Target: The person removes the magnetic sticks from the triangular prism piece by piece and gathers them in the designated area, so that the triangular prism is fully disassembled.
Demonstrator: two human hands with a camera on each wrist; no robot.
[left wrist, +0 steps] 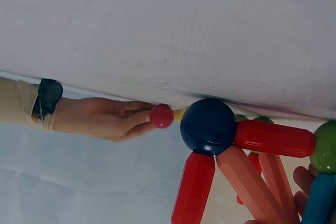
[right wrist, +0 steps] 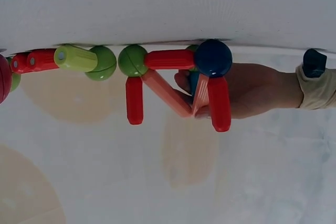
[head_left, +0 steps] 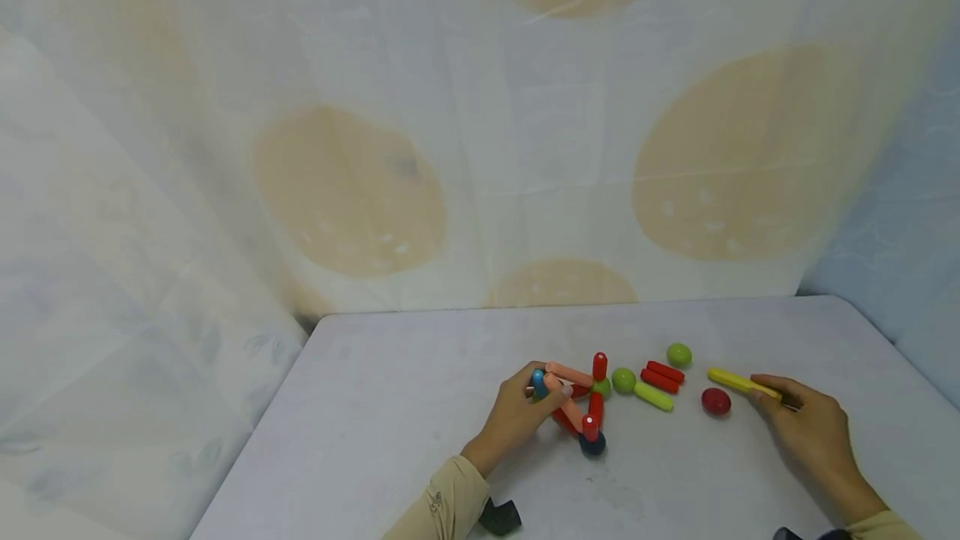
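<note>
My left hand [head_left: 542, 397] grips a small frame of red and peach sticks [head_left: 572, 407] joined by balls, fingers curled round its blue stick [head_left: 537, 382]. A dark blue ball [head_left: 592, 443] forms the frame's near corner, also seen close up as the dark blue ball [left wrist: 208, 126] and in the right wrist view [right wrist: 212, 57]. My right hand [head_left: 759, 394] lies on the table at the right and pinches the end of a yellow stick [head_left: 733, 381]. A loose red ball [head_left: 716, 401] sits just left of its fingertips.
Between the hands lie a green ball [head_left: 623, 379] joined to a yellow-green stick [head_left: 654, 396], two red sticks [head_left: 663, 376] and another green ball [head_left: 678, 354]. The white table [head_left: 390, 423] ends at a draped spotted cloth [head_left: 345, 190] behind.
</note>
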